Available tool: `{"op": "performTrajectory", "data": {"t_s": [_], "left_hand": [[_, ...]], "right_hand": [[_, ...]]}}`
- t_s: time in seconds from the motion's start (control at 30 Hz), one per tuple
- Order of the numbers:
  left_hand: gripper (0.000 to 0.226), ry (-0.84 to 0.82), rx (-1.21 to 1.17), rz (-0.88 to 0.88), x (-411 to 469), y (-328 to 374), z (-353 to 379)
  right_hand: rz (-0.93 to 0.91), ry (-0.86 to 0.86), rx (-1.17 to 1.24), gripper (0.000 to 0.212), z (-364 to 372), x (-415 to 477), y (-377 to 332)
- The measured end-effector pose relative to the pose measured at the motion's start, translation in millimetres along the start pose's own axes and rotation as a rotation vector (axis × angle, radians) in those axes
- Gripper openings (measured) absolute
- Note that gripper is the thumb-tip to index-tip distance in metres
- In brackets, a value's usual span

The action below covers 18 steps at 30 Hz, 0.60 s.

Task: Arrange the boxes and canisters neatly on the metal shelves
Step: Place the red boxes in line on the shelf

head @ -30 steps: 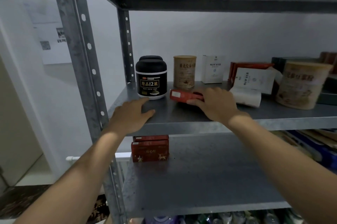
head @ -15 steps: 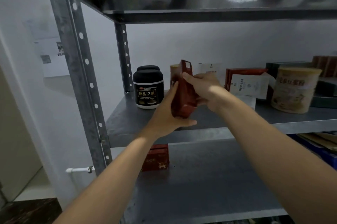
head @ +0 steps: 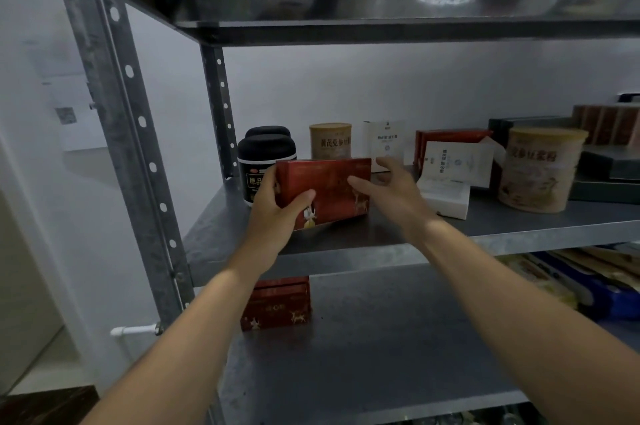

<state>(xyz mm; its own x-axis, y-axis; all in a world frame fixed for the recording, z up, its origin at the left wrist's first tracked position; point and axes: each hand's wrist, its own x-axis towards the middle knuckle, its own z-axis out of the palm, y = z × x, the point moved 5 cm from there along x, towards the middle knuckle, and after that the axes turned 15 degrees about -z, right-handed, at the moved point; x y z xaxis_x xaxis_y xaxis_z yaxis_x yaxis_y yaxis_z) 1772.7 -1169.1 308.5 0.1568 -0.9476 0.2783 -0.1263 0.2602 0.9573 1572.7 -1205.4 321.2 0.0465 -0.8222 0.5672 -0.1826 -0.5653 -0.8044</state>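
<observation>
A red box (head: 334, 187) stands on its long edge on the middle metal shelf (head: 381, 237), its printed face toward me. My left hand (head: 277, 213) grips its left end, thumb across the front. My right hand (head: 389, 187) hovers at the box's right end with fingers spread, thumb near the front face, holding nothing. Behind the box stand two black canisters (head: 265, 156), a tan canister (head: 330, 140) and a white box (head: 386, 140).
Further right on the same shelf are red boxes (head: 450, 137), a white box lying flat with a carton leaning on it (head: 450, 199), a large tan canister (head: 540, 170) and dark flat boxes (head: 609, 165). Red boxes (head: 275, 303) sit on the lower shelf (head: 381, 355). A steel upright (head: 131, 133) rises at left.
The red box, lying flat under my right hand a second ago, was lifted end-up by both hands and now stands on its long edge. My right hand has let go.
</observation>
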Motion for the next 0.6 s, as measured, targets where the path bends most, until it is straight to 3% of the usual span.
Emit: {"op": "performTrajectory", "data": {"t_s": [0.07, 0.2, 0.3, 0.6], "left_hand": [[0.05, -0.001, -0.041, -0.019, -0.3, -1.7, -2.1], [0.064, -0.042, -0.118, -0.052, -2.3, -2.3, -2.9], [0.061, -0.061, -0.137, -0.059, -2.6, -2.1, -2.9], [0.07, -0.041, -0.086, -0.049, -6.9, 2.6, 3.1]], "right_hand": [[0.02, -0.012, 0.012, 0.084, 0.5, -2.7, 4.9], [0.016, -0.05, 0.107, 0.068, 4.5, -5.1, 9.2], [-0.009, -0.04, 0.145, 0.06, 3.3, -5.7, 9.3], [-0.069, 0.013, 0.141, 0.061, -14.9, -7.6, 5.6]]}}
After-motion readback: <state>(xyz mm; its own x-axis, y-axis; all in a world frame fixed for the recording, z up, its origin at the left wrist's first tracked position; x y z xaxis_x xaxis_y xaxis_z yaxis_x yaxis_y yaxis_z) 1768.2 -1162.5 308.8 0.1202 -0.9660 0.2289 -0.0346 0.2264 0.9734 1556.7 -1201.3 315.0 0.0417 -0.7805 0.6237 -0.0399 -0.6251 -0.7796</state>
